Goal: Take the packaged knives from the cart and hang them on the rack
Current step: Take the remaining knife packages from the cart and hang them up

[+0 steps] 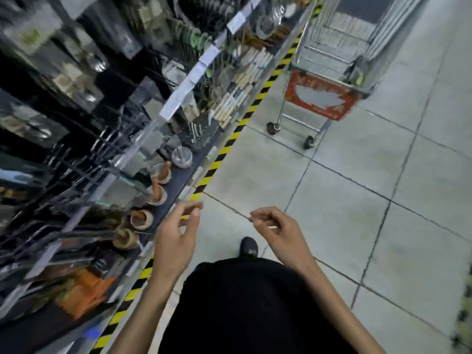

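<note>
Two bare hands up front and both look empty: left hand (176, 241) and right hand (278, 233) hang over the tiled floor (332, 200) with fingers loosely curled, gripping nothing, the left one just beside the yellow-black striped tape (224, 152). Cart (321, 98) sits well ahead on the right, close to that same tape, but its basket is too blurry for me to pick out the packaged knives. Rack (84, 139) on the left is a smear of hanging stuff, with mortars and pestles (155, 194) along its bottom near the left hand
</note>
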